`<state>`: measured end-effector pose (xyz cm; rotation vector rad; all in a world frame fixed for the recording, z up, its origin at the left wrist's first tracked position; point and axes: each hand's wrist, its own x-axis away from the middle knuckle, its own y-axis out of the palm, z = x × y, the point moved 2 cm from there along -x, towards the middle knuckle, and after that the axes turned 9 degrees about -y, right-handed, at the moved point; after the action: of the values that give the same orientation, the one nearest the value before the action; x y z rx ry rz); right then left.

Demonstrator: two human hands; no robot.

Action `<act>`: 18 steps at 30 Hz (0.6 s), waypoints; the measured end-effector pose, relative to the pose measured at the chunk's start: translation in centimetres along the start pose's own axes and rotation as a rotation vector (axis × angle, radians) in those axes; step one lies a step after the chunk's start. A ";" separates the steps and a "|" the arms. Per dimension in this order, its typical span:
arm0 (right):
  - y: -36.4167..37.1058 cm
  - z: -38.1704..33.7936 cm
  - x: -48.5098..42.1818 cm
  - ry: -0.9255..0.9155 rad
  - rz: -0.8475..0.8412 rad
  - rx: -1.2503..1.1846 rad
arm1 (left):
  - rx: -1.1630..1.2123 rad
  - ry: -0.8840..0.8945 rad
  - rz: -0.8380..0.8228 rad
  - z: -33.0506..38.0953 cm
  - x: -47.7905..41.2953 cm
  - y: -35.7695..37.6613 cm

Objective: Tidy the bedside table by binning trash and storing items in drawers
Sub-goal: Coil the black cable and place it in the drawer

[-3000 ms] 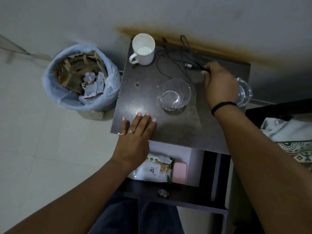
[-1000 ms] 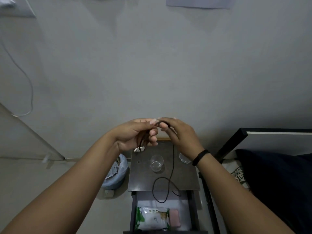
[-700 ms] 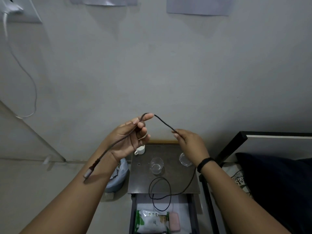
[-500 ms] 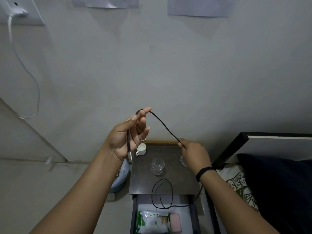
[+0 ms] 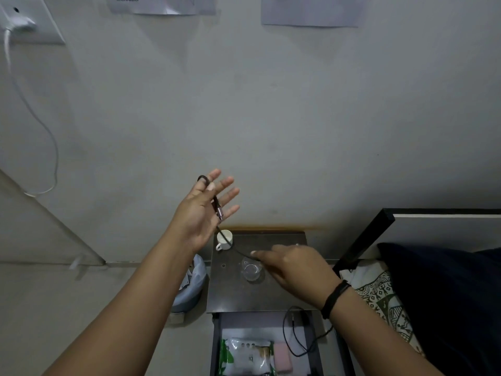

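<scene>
Black cable (image 5: 227,241) looped over spread left hand (image 5: 204,210), right hand (image 5: 295,267) pinching it

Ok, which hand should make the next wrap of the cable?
Probably the right hand: it pinches the black cable low over the table, while the left hand is raised, fingers spread, acting as the spool.
</scene>
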<state>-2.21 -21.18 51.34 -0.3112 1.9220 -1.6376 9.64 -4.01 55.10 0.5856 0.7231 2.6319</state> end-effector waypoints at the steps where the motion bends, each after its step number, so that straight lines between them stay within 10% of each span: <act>1: -1.0 -0.3 -0.3 -0.035 0.076 -0.006 | -0.149 -0.014 0.012 -0.4 0.2 0.1; 9: -4.8 4.3 -2.9 0.241 0.341 -0.287 | -0.439 -0.471 -0.300 -3.8 3.2 2.2; 18: 0.8 4.2 -3.7 0.508 0.356 -0.945 | 0.213 -0.743 -0.851 -3.4 4.4 3.9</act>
<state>3.28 -22.48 51.30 0.1142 2.8412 -0.5091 3.46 -6.63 55.83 0.9656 0.7670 1.4229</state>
